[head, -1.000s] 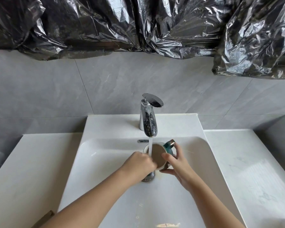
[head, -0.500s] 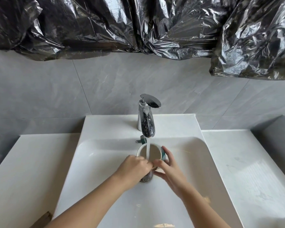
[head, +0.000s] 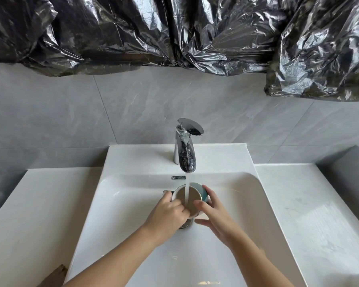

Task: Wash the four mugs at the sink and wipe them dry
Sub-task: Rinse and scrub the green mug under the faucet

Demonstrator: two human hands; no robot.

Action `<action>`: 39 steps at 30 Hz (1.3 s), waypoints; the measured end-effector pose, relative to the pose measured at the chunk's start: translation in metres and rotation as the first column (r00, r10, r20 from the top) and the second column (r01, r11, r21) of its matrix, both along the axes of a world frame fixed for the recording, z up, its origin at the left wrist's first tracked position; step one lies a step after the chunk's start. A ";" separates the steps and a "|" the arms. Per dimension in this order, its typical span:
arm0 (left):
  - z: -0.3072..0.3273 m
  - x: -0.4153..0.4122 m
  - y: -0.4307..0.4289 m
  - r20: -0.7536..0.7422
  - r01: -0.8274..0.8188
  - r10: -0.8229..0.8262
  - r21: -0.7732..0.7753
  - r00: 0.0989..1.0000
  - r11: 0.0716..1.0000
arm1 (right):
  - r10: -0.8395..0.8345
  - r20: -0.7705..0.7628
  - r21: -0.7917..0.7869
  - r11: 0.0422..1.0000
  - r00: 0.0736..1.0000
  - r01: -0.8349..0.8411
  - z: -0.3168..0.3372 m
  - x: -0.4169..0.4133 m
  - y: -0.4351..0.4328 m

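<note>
From the head view, the teal mug [head: 195, 196] is tipped towards the camera over the middle of the sink [head: 133, 193], directly under the faucet [head: 184, 150], with the water stream [head: 187, 187] falling into its beige interior. The left hand [head: 168, 212] grips the near left rim, its fingers [head: 179, 208] curled over the edge and apparently rubbing the inside wall. The right hand [head: 215, 213] cups the outer wall from the right, with its fingers [head: 206, 189] spread round the teal side and the thumb on the near rim. Only this mug shows; the other three are out of sight, and so is any cloth. The main risk, as I judge it, is slip: a wet glazed wall held at a tilt could twist loose and knock against the hard basin or the spout just above, chipping the rim. Water striking the slanted inside could also splash onto the desk [head: 298, 204]. Compared with a second ago, the mug has been turned: its handle [head: 166, 192], then at the upper right and half a second ago at the back, now pokes out at the left beside the left hand.
</note>
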State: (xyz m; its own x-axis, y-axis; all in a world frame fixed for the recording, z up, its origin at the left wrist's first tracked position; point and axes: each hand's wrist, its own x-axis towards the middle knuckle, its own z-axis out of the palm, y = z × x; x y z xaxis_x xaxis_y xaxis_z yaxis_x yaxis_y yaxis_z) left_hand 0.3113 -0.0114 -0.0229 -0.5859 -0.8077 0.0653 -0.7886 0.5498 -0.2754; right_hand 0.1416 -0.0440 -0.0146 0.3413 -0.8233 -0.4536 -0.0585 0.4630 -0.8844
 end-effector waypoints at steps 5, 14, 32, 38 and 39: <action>-0.003 0.010 -0.007 -0.038 0.046 -0.047 -0.011 0.998 0.999 | 0.031 -0.053 -0.032 0.999 0.998 -0.033 0.001 -0.003 -0.004; -0.005 -0.003 -0.009 -0.158 -0.038 0.059 0.129 0.986 0.991 | -0.045 0.038 -0.040 0.998 0.998 0.047 -0.009 0.004 0.005; -0.001 0.001 -0.016 0.140 -0.027 -0.013 0.279 0.990 0.960 | 0.047 -0.109 -0.039 0.998 0.993 -0.051 0.000 -0.012 -0.009; -0.012 -0.016 0.001 -0.117 0.001 0.032 0.272 0.993 0.962 | -0.088 0.094 0.109 0.991 0.992 0.078 -0.020 -0.003 0.009; -0.010 -0.016 0.001 -0.120 -0.004 0.036 0.259 0.992 0.966 | -0.076 0.052 0.087 0.994 0.996 0.071 -0.019 -0.002 0.008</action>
